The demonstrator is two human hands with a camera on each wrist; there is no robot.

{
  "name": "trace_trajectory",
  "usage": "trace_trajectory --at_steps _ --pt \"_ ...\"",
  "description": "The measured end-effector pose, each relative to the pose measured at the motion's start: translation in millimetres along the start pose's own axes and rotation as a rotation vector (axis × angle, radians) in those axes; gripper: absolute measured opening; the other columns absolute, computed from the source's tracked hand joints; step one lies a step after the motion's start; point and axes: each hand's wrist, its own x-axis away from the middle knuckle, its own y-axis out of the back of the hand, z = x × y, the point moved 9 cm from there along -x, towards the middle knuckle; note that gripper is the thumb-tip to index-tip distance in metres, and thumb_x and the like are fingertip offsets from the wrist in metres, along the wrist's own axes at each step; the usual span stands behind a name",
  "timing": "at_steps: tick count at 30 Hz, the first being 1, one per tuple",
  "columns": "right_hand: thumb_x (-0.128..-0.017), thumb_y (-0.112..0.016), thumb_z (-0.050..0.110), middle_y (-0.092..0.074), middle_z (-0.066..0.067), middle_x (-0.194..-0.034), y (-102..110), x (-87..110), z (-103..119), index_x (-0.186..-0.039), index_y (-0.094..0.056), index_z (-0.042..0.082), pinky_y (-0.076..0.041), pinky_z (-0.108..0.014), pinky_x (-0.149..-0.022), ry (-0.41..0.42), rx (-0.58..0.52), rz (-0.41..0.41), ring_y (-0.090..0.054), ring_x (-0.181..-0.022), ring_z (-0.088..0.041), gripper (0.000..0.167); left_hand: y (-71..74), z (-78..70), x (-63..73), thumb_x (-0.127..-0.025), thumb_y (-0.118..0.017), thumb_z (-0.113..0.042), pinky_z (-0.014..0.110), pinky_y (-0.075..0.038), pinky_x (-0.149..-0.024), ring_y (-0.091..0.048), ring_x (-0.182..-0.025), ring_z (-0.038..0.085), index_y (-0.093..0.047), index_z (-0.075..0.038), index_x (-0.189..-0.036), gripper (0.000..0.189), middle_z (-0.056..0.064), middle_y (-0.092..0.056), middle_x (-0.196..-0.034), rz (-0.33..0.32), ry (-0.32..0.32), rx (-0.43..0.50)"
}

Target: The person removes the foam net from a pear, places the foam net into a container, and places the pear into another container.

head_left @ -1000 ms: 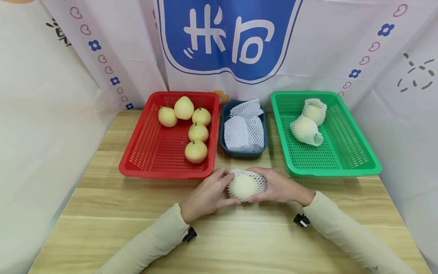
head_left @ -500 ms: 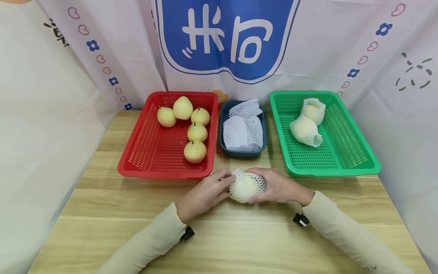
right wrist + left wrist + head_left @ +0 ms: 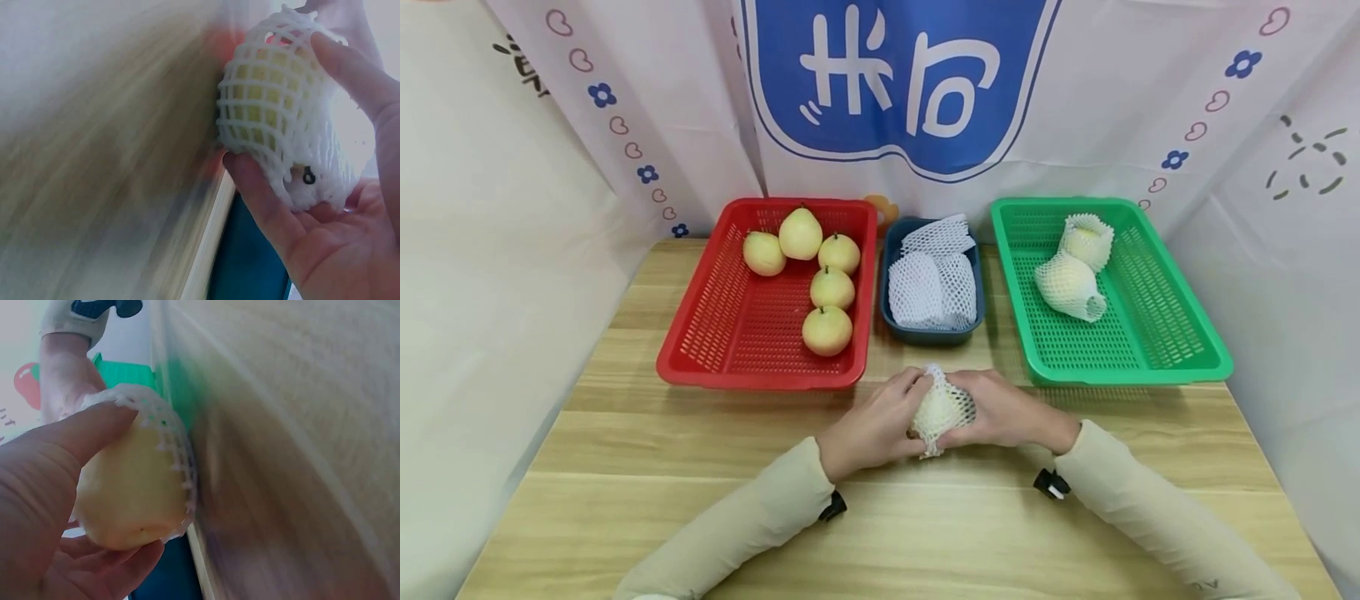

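Pear, partly covered by a white foam net, is clamped between two hands just in front of the blue tub. By the left hand it is gripped with the thumb on one side and the other fingers curled on the opposite side, bare yellow skin being left in view there. By the right hand the netted part is held, thumb and fingers pressed on opposite sides of the net. Whether the table is touched by the pear cannot be told. Both arms are covered by cream sleeves, and a small black device is worn by each cuff. Inside the tub, more white nets are piled. Just left of the tub a red basket is set, in which five unwrapped pears are held, three along the side nearest the tub and two farther from it. Right of the tub a green basket is placed, and in it two netted pears are leaned together. Behind the tub a white cloth is hung, printed with a blue emblem and, farther out to the tub's left and right, with rows of small hearts and blue flowers.
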Motion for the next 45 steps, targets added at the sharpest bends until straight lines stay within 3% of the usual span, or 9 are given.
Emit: trace_trajectory --at_steps 8,15,21,25,36,45 --pt "-0.080 -0.091 0.047 -0.078 0.004 -0.114 8 12.3 -4 -0.135 -0.070 0.013 -0.057 -0.023 -0.080 -0.047 -0.027 -0.031 -0.068 -0.092 -0.002 0.068 -5.4 4.2 -1.2 -0.075 -0.094 -0.029 0.037 -0.058 -0.101 -0.064 -0.120 0.020 -0.051 -0.005 -0.146 0.086 0.009 -0.060 -0.138 -0.008 0.042 0.058" --pt "-0.087 -0.088 0.031 -0.078 0.007 -0.096 30 27.5 1 -0.112 -0.079 0.016 -0.055 -0.022 -0.067 -0.063 -0.024 -0.119 -0.065 -0.078 0.000 0.030 0.3 12.8 7.2 -0.072 -0.095 -0.029 0.035 -0.057 -0.098 -0.063 -0.114 0.018 -0.056 -0.007 -0.140 0.081 0.006 -0.062 -0.132 -0.059 0.072 0.184" --pt "-0.091 -0.084 0.020 -0.077 0.008 -0.087 57 37.9 12 -0.102 -0.079 0.016 -0.053 -0.021 -0.061 0.001 0.035 -0.165 -0.062 -0.070 0.004 0.013 5.9 13.3 13.9 -0.075 -0.093 -0.036 0.037 -0.057 -0.097 -0.064 -0.112 0.017 -0.060 -0.007 -0.136 0.075 0.006 -0.062 -0.128 -0.101 0.057 0.189" --pt "-0.089 -0.085 0.013 -0.079 0.007 -0.088 84 40.0 25 -0.097 -0.081 0.017 -0.055 -0.021 -0.060 0.055 0.071 -0.187 -0.063 -0.071 0.004 0.010 8.0 13.6 15.7 -0.076 -0.093 -0.037 0.038 -0.058 -0.094 -0.065 -0.111 0.017 -0.059 -0.006 -0.132 0.072 0.006 -0.066 -0.126 -0.118 0.065 0.197" --pt "-0.087 -0.087 0.012 -0.082 -0.001 -0.099 142 16.5 54 -0.103 -0.083 0.015 -0.058 -0.021 -0.062 0.047 0.162 -0.160 -0.072 -0.077 -0.003 0.017 13.1 10.6 13.5 -0.077 -0.089 -0.041 0.029 -0.056 -0.080 -0.062 -0.101 0.013 -0.064 -0.010 -0.131 0.067 0.004 -0.066 -0.121 -0.156 0.096 0.240" --pt "-0.090 -0.084 0.016 -0.082 -0.004 -0.099 166 -3.0 69 -0.104 -0.082 0.013 -0.056 -0.022 -0.059 0.013 0.193 -0.088 -0.069 -0.073 -0.006 0.015 17.3 14.6 13.8 -0.077 -0.090 -0.041 0.031 -0.058 -0.084 -0.068 -0.104 0.014 -0.068 -0.009 -0.124 0.060 0.003 -0.072 -0.118 -0.195 0.141 0.292"
